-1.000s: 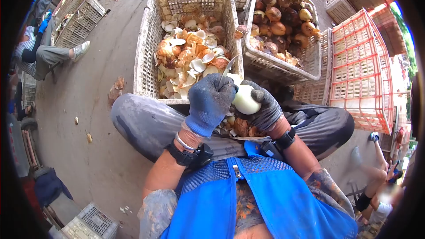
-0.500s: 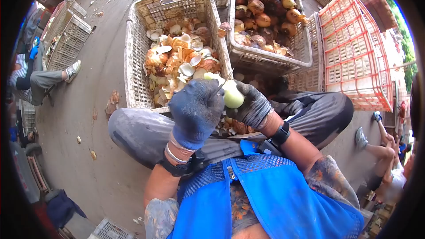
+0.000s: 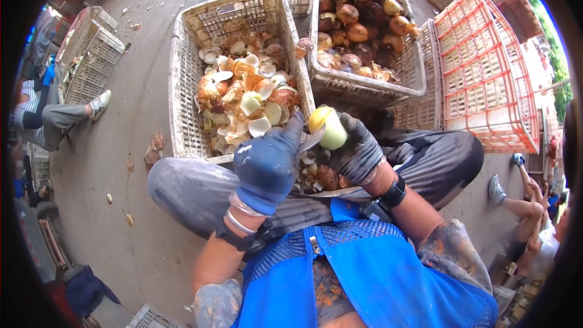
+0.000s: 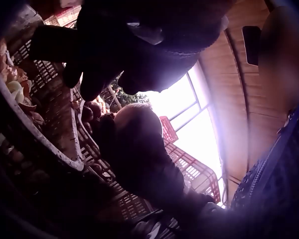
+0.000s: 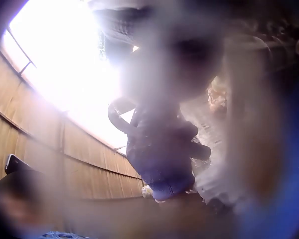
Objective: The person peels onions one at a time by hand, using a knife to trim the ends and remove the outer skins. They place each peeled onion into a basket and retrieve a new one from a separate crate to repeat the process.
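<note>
My left hand (image 3: pixel 265 161), in a blue-and-dark glove, holds a small knife (image 3: pixel 314 138). Its curved blade points right and overlaps the lower left of the onion; the handle is hidden in the fist. My right hand (image 3: pixel 358 150), in a dark glove with a striped cuff, grips a peeled, pale green onion (image 3: pixel 333 135) with a yellowish end facing up. In the left wrist view the onion (image 4: pixel 138 119) appears as a dim round shape. The right wrist view shows the left glove (image 5: pixel 162 154) and the curved blade (image 5: pixel 118 117) against glare.
A dirty white crate (image 3: pixel 177 85) of onion skins and pale peel stands in front. Beyond it, right, a crate (image 3: pixel 364 85) holds unpeeled onions, one onion (image 3: pixel 303 47) at its left edge. Stacked crates with red netting (image 3: pixel 483 73) rise at right. People sit at both sides.
The left hand has drawn slightly left and down from the onion, and the blade has swung from pointing up to pointing right. The onion has turned, its yellowish end now showing.
</note>
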`<state>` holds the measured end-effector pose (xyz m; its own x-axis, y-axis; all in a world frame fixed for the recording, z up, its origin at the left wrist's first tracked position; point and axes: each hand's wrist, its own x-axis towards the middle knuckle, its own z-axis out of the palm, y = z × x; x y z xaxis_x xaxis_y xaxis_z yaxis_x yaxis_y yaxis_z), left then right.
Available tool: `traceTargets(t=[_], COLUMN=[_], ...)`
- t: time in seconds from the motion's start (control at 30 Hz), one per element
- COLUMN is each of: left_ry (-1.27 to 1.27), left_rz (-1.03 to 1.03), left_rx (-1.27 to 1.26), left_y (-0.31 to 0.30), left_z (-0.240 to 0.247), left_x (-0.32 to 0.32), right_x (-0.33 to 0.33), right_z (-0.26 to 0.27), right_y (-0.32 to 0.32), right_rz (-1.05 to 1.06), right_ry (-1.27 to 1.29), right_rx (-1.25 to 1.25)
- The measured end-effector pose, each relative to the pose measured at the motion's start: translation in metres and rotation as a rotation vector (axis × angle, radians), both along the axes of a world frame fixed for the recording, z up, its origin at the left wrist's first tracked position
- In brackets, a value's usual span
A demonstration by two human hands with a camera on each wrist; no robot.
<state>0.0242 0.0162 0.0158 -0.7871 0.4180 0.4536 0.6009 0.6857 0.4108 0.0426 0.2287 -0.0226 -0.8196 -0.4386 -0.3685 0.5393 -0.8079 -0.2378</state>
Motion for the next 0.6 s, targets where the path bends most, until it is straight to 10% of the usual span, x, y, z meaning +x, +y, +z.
traceTargets(t=[0.33,0.6], left_ry=[0.100,-0.375], left_rz=[0.115,0.088], left_rx=[-0.200,0.035], left_y=[0.007,0.010], left_z=[-0.014,-0.023], left_x=[0.009,0.019], right_x=[-0.001,-0.001], right_z=[0.000,0.010], right_y=[-0.007,-0.002], right_rz=[-0.057,-0.043], right_ry=[0.074,0.211], right_rx=[0.016,0.483])
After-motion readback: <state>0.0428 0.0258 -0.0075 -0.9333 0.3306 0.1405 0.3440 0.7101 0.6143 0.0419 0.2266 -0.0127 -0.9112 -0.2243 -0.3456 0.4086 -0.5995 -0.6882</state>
